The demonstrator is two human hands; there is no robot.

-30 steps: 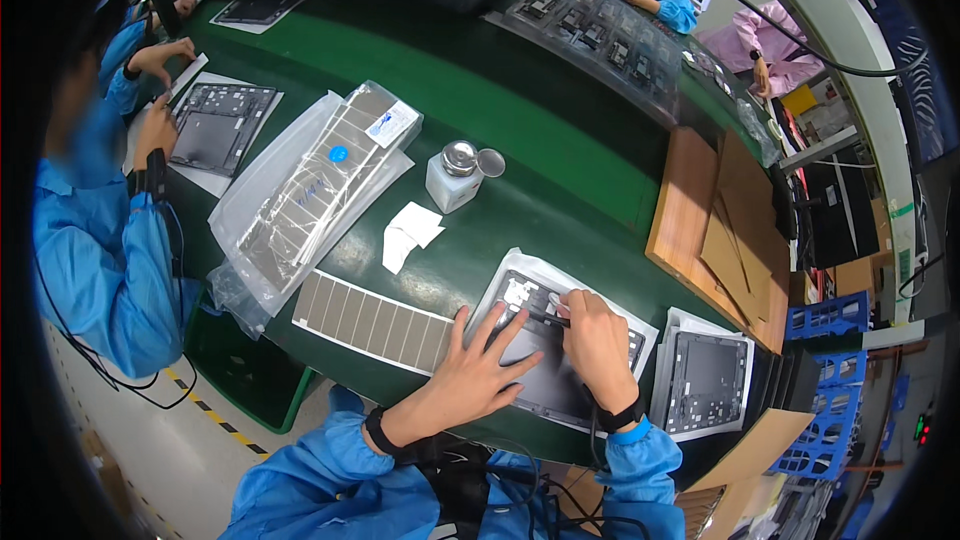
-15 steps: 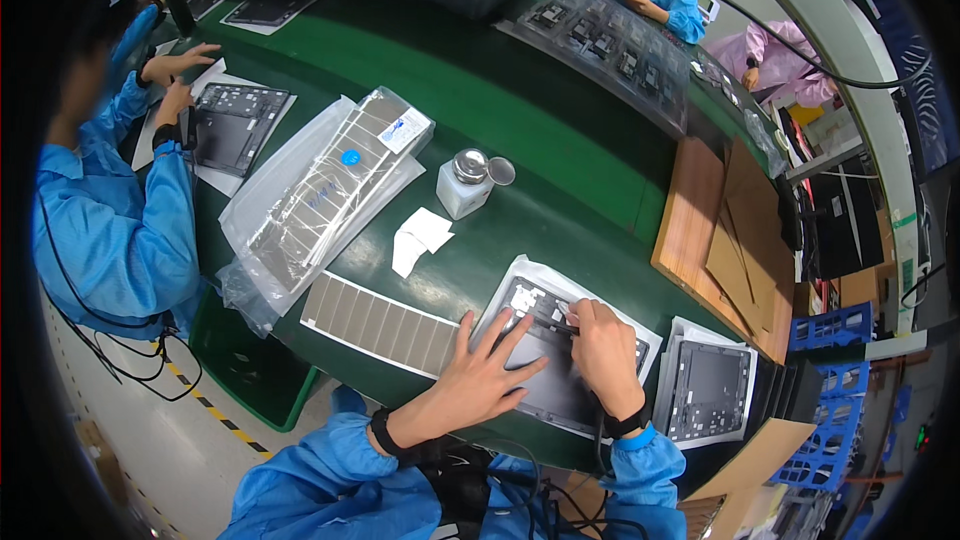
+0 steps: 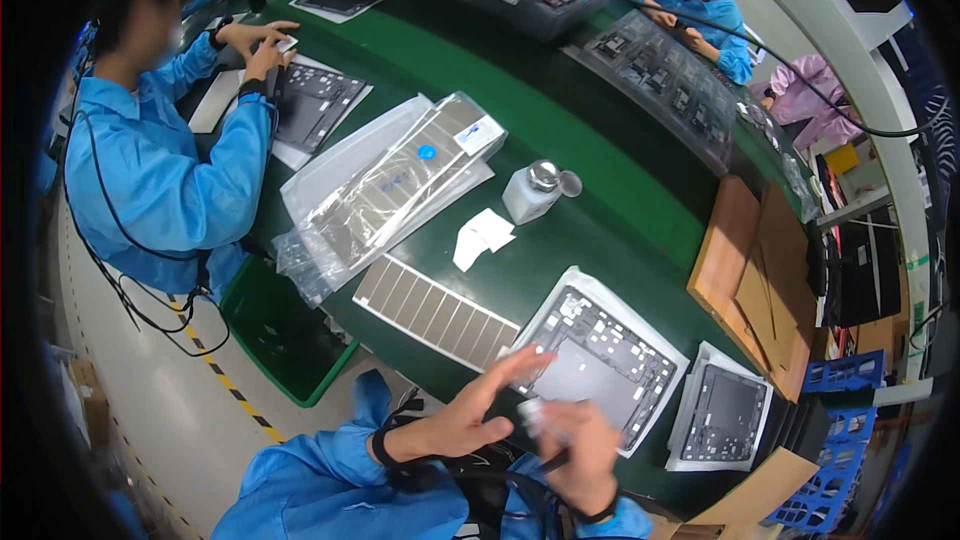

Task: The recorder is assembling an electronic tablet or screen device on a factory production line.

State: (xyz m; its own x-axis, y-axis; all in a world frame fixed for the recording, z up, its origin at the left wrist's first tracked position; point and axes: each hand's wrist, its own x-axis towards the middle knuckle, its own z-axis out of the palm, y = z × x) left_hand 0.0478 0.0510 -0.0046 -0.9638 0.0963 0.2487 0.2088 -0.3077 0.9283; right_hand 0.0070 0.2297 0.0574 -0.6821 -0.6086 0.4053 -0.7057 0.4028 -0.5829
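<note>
The left hand (image 3: 468,418) is open at the gray panel's (image 3: 590,377) eight o'clock; the blurry right hand (image 3: 582,448), at seven, pinches a small white thing (image 3: 531,409).

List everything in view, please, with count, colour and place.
Panels: at least four, dark, right and upper left
Strip sheet: one, grey, centre
Bottle: one, white, centre
Wrapped packet: one, grey, left of bottle
Paper: one, white, below bottle
Parts trays: at least two, clear, top
Table: one, green, middle
Wooden board: one, brown, right
Bin: one, green, lower left
Crates: several, blue, right
Cardboard: several, brown, right
Workers: at least four, blue or pink clothes, left and top
Small thing: one, white, unclear, lower centre
Left hand: one, bare, lower centre
Right hand: one, blurred, lower centre
</note>
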